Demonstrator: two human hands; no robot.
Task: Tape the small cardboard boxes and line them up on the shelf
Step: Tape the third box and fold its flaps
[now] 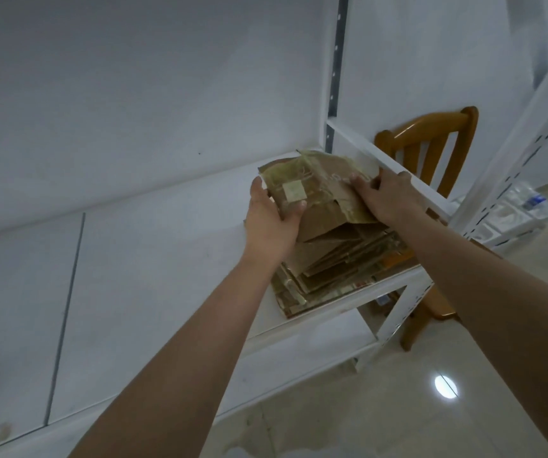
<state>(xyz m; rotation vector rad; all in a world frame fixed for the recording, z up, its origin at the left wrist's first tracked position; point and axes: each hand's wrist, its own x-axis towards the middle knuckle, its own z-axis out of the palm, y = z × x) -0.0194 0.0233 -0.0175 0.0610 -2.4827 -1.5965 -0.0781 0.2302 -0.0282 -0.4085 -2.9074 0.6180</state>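
White shelf (153,259): smooth, flat painted board with a thin dark seam, carried on white slotted metal uprights. Left hand (271,223) grips the left edge of 1 flattened cardboard box (318,190), thumb curled over its creased, tape-glossed brown face by a small pale square label; right hand (386,196) pinches the right edge, fingers curled together. The box is held just above a fanned stack of flattened boxes (335,269) at the shelf's right end; a wooden slat-back chair (431,143) stands behind.
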